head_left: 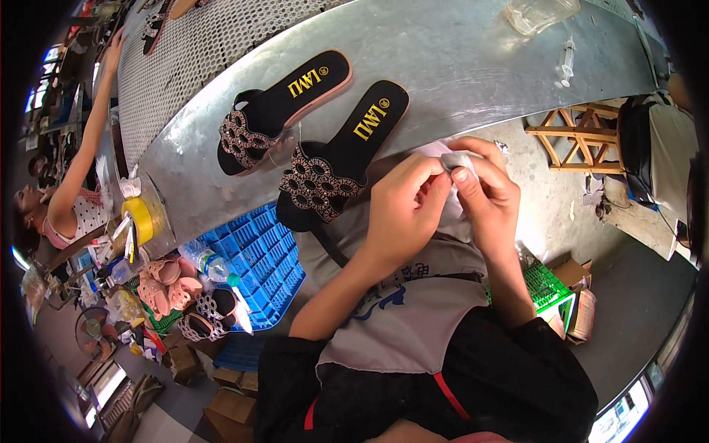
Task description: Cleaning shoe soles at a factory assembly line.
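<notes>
Two black slide sandals (pixel 314 140) with beaded, openwork straps lie side by side near the front edge of the grey metal workbench (pixel 458 66); a syringe (pixel 567 60) and a clear plastic tub (pixel 539 13) sit at its far edge. Just off that front edge, the left hand (pixel 402 210) and right hand (pixel 484 196) both pinch a small crumpled white cloth (pixel 456 159) (soft, wadded) between fingertips.

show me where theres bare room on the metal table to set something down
Free: the wide metal table stretch between the black sandals and the syringe. Also free: the strip left of the sandals up to the perforated sheet. Crowded: the near edge, where both hands work a white cloth.
</notes>
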Available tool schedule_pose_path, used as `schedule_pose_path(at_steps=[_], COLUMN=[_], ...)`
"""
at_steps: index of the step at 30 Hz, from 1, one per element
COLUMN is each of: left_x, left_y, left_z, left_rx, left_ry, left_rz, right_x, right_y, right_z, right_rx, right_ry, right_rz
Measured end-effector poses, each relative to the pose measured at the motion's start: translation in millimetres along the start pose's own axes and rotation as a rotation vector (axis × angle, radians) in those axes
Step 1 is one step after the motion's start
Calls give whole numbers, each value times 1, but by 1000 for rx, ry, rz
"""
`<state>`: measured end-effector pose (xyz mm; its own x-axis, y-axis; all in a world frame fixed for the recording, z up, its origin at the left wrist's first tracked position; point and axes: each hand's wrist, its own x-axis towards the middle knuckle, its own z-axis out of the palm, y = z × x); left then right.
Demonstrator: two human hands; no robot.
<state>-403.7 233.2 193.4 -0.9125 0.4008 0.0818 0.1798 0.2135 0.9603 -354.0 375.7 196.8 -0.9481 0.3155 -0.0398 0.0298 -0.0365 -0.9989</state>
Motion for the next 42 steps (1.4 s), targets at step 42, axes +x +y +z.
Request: schedule_pose_path(at_steps=[42], left_x=[97], left_y=[1], left_z=[246], left_rx=[790], left_ry=[-1213], left_rz=[759], right_x=[-97], right_y=[97], right_z=[-185], right_rx=[-14], right_ry=[914], right_rz=[368])
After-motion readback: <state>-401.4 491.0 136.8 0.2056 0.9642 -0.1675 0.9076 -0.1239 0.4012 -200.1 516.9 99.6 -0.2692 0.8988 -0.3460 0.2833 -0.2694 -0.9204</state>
